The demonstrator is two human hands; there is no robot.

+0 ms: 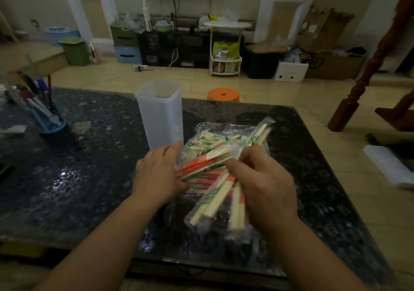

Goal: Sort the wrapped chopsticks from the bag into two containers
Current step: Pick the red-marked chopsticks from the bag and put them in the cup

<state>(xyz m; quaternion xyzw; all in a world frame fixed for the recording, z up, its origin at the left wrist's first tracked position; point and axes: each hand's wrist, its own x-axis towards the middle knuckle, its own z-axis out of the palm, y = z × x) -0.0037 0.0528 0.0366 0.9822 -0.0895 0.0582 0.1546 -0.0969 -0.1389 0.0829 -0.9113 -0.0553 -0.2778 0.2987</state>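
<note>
Two hands busy here. My right hand [262, 183] is curled tight around a bunch of paper-and-plastic wrapped wooden chopsticks [210, 203], some with green print and some with red bands. They stick out of my fist both ways: the lower ends point back at me and the tops angle up and away over the pile. The rest of the sticks lie in a messy heap in the clear crinkly plastic bag [224, 129], which sits flat on the dark speckled glossy table [89, 156] right in front of me.

My left hand [156, 174] is up against the bag's left edge, by the red-banded sticks. The fingertips go behind the plastic, so I honestly can't tell if it's gripping or just resting there.

Just behind the bag, touching or nearly so, stands a tall translucent white square plastic container [160, 120], upright with no lid on.

Off to the left on the table is a blue pen holder [52, 122] full of pens, and an orange round stool [223, 95] is on the floor past the far edge.
</note>
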